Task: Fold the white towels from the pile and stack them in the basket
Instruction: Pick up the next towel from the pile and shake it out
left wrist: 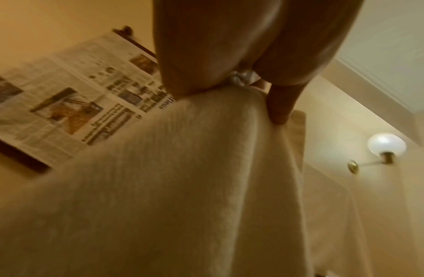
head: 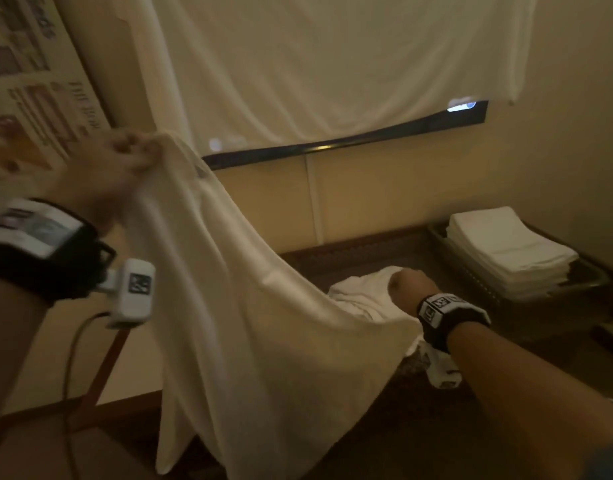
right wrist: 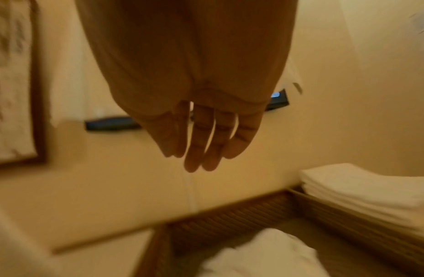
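Observation:
My left hand (head: 131,150) is raised at the upper left and pinches a corner of a white towel (head: 246,306). The towel hangs down and slants right, its lower edge passing under my right forearm. In the left wrist view the fingers (left wrist: 279,105) grip the towel (left wrist: 182,187) at its top. My right hand (head: 407,285) hovers over the small pile of white towels (head: 360,296); its fingers (right wrist: 201,142) are straight and hold nothing. A stack of folded white towels (head: 505,251) fills the dark basket (head: 589,282) at the right.
A dark wooden table (head: 505,427) carries the pile and the basket. A framed newspaper (head: 31,81) hangs on the left wall. A white sheet (head: 332,64) covers a dark screen (head: 350,143) on the far wall. A cable (head: 69,375) trails below my left wrist.

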Available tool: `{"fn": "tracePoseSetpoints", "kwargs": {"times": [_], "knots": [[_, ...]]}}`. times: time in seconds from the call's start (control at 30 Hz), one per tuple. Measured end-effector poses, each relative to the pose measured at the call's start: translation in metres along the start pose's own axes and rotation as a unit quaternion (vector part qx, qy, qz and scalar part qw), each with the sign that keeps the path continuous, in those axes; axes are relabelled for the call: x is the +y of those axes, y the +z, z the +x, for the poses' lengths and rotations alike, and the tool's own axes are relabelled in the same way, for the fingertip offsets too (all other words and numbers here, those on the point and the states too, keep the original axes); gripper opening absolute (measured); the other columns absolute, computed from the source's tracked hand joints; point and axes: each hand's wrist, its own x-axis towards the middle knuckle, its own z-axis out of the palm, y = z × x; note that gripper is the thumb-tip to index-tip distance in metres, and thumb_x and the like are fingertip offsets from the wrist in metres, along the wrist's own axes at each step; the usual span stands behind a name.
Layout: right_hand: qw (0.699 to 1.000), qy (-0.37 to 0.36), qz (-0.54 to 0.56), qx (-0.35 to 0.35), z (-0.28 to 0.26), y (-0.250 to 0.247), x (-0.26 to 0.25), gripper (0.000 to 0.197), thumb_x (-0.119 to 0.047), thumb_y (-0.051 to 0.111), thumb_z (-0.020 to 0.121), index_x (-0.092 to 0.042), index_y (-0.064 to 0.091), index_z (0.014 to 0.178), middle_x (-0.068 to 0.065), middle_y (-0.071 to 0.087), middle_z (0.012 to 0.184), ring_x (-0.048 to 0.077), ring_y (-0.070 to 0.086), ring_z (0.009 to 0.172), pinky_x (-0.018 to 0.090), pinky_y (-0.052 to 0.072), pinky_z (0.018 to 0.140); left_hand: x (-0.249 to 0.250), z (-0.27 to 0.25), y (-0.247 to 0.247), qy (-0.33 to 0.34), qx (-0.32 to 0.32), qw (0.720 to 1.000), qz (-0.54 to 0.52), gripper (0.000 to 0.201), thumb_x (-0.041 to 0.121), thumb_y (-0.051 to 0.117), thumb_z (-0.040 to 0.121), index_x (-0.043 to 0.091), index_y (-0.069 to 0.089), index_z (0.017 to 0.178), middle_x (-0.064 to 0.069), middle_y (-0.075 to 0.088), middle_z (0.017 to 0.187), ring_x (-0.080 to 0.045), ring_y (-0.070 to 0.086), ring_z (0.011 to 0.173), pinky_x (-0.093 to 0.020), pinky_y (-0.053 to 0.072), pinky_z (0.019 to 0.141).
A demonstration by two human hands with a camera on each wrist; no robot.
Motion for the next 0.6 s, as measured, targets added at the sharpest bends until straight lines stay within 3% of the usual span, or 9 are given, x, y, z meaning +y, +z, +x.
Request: {"fn": "tracePoseSetpoints", "kwargs": {"times": [0.07, 0.13, 0.27, 0.37, 0.5, 0.6], "knots": [[0.988, -0.076, 0.131, 0.032, -0.008, -0.020, -0.048, 0.016, -0.022, 0.058, 0.091, -0.016, 0.073, 0.092, 0.006, 0.072, 0.093, 0.022, 0.065, 0.087, 0.035, 0.053, 0.080, 0.032, -0.028, 0.018, 0.025, -0.052, 0.998, -0.011, 0.026, 0.052, 0.066, 0.085, 0.027, 0.072, 0.086, -0.008, 0.069, 0.089, -0.022, 0.062, 0.083, -0.040, 0.050, 0.080], [0.944, -0.167, 0.278, 0.062, -0.024, -0.045, -0.102, 0.012, -0.022, 0.064, 0.090, -0.014, 0.073, 0.088, 0.001, 0.071, 0.081, 0.015, 0.064, 0.075, 0.036, 0.054, 0.075, 0.029, -0.035, 0.028, 0.032, -0.090, 0.995, -0.023, 0.021, 0.039, 0.068, 0.089, 0.019, 0.072, 0.090, -0.008, 0.069, 0.089, -0.018, 0.061, 0.081, -0.040, 0.051, 0.079], [0.857, -0.278, 0.429, 0.059, -0.067, -0.087, -0.197, 0.017, -0.027, 0.061, 0.095, -0.014, 0.070, 0.101, 0.003, 0.072, 0.091, 0.016, 0.065, 0.066, 0.027, 0.055, 0.062, 0.018, -0.040, 0.028, 0.021, -0.141, 0.989, -0.039, 0.014, 0.040, 0.069, 0.087, 0.027, 0.072, 0.083, -0.002, 0.069, 0.086, -0.019, 0.064, 0.083, -0.041, 0.054, 0.076], [0.834, -0.297, 0.460, 0.066, -0.081, -0.091, -0.244, 0.022, -0.030, 0.060, 0.095, -0.012, 0.069, 0.103, 0.005, 0.072, 0.094, 0.015, 0.064, 0.063, 0.024, 0.051, 0.059, 0.007, -0.039, 0.010, 0.031, -0.153, 0.985, -0.069, 0.010, 0.033, 0.068, 0.090, 0.025, 0.072, 0.086, -0.004, 0.068, 0.089, -0.019, 0.064, 0.084, -0.036, 0.051, 0.073], [0.811, -0.293, 0.504, 0.040, -0.093, -0.075, -0.289, 0.014, -0.026, 0.063, 0.094, -0.015, 0.067, 0.102, 0.003, 0.068, 0.089, 0.008, 0.057, 0.061, 0.023, 0.048, 0.057, -0.007, -0.039, -0.029, 0.015, -0.149, 0.985, -0.090, 0.012, 0.034, 0.068, 0.090, 0.023, 0.072, 0.089, -0.007, 0.070, 0.091, -0.026, 0.066, 0.089, -0.044, 0.057, 0.078], [0.807, -0.264, 0.519, 0.101, -0.098, -0.065, -0.314, 0.018, -0.031, 0.066, 0.091, -0.015, 0.067, 0.100, 0.002, 0.065, 0.094, 0.010, 0.058, 0.072, 0.028, 0.049, 0.065, -0.020, -0.042, -0.053, 0.003, -0.156, 0.981, -0.114, 0.013, 0.031, 0.069, 0.089, 0.019, 0.074, 0.090, -0.012, 0.071, 0.093, -0.025, 0.066, 0.088, -0.048, 0.056, 0.083]]}}
